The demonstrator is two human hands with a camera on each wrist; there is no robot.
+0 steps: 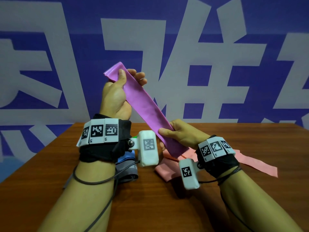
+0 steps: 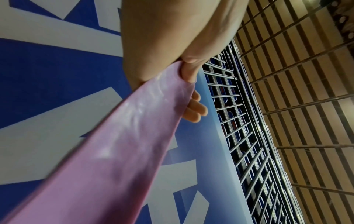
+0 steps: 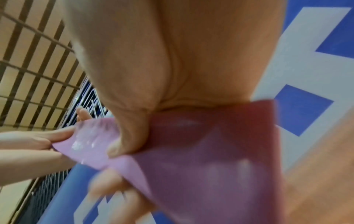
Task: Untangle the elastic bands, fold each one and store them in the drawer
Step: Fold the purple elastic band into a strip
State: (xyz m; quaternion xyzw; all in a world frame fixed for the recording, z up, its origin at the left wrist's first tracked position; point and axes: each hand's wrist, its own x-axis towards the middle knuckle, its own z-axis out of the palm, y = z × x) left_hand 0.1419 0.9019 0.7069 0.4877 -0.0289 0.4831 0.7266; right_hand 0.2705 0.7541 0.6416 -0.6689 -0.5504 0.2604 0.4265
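A purple elastic band (image 1: 143, 104) is stretched flat and slanted in the air above the wooden table (image 1: 167, 206). My left hand (image 1: 122, 84) pinches its upper end, thumb in front and fingers behind. My right hand (image 1: 177, 133) grips its lower end, and a short tail hangs below. The left wrist view shows the purple band (image 2: 114, 151) running away from my left thumb (image 2: 189, 72). In the right wrist view the purple band (image 3: 201, 159) is held under my right thumb (image 3: 126, 139), with my left hand (image 3: 34, 141) on its far end. No drawer is in view.
A salmon-pink band (image 1: 250, 163) lies loose on the table under my right wrist. A grey band (image 1: 127, 171) and a blue band (image 1: 128, 155) lie under my left wrist. A blue and white printed wall (image 1: 217, 64) stands behind the table.
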